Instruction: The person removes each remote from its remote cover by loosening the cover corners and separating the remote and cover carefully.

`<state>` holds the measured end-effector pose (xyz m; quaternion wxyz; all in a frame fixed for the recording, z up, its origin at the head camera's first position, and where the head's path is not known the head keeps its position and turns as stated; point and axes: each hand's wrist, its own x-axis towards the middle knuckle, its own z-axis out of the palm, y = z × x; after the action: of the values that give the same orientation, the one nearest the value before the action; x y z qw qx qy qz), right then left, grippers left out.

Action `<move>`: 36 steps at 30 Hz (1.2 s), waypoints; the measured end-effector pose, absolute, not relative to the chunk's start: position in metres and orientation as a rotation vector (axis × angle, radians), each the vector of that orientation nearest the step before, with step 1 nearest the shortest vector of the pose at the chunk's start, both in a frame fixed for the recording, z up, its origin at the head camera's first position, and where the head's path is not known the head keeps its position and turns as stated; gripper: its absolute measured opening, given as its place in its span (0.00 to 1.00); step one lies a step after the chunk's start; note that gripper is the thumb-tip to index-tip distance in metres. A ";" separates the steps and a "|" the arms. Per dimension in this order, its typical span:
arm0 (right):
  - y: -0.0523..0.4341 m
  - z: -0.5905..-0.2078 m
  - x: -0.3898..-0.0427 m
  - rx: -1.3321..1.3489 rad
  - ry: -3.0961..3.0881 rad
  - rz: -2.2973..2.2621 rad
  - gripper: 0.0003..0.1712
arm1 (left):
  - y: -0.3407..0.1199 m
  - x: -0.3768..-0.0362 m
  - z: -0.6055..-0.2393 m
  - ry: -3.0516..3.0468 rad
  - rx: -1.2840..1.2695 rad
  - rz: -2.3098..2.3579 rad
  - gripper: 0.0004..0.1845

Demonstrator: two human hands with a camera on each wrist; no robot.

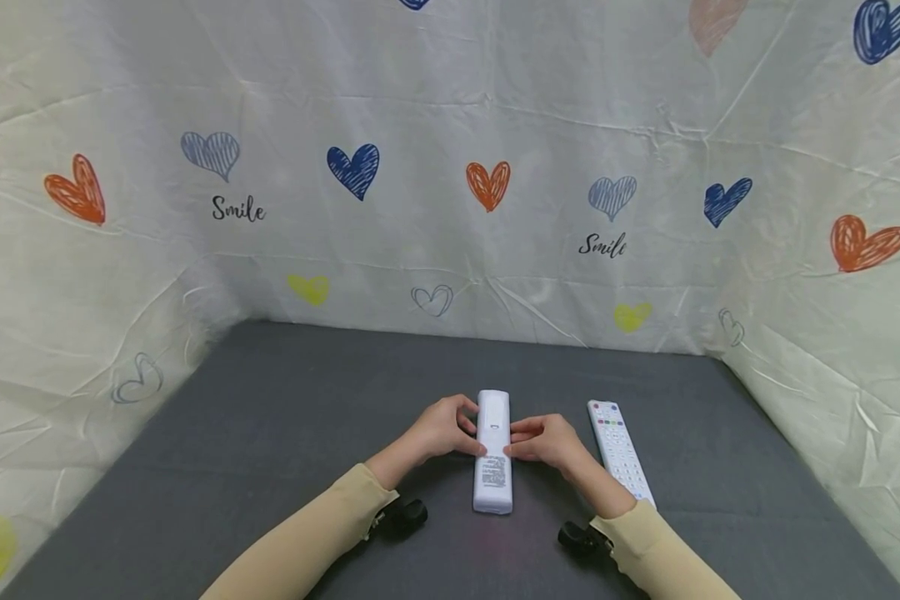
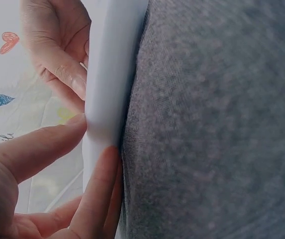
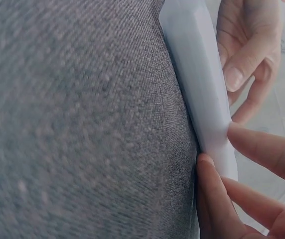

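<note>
Two hands are gripping a white remote from either side on a grey cloth.

The grey tabletop (image 1: 270,433) is lying before a heart-printed backdrop (image 1: 435,167). At its middle, the face-down white remote (image 1: 492,454) is being pinched by the left hand (image 1: 441,429) and right hand (image 1: 546,440), fingers curled against its edges. A second remote (image 1: 618,450) is lying button-side up just right of them.

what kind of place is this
Probably a makeshift recording booth, not a lived-in room: a creased heart-printed sheet walls in a grey cloth-covered table, which holds only two white remotes.
</note>
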<state>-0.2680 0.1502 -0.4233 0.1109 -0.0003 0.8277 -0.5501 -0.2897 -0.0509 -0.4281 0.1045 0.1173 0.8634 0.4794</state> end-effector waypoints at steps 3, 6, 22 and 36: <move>0.150 -0.424 -0.269 0.008 2.427 -1.612 0.23 | -0.051 -0.290 -0.429 2.543 0.338 1.412 0.34; 0.150 -0.425 -0.271 0.014 2.421 -1.614 0.23 | -0.051 -0.290 -0.430 2.534 0.331 1.421 0.34; 0.152 -0.426 -0.272 -0.002 2.386 -1.628 0.24 | -0.050 -0.294 -0.430 2.353 0.265 1.596 0.31; 0.155 -0.432 -0.274 0.007 2.377 -1.633 0.25 | -0.048 -0.328 -0.427 2.398 0.178 1.619 0.22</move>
<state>-0.2740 0.1552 -0.4315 0.1287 0.0025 0.8174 -0.5615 -0.3281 -0.0476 -0.4271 0.1210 0.0610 0.8212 0.5543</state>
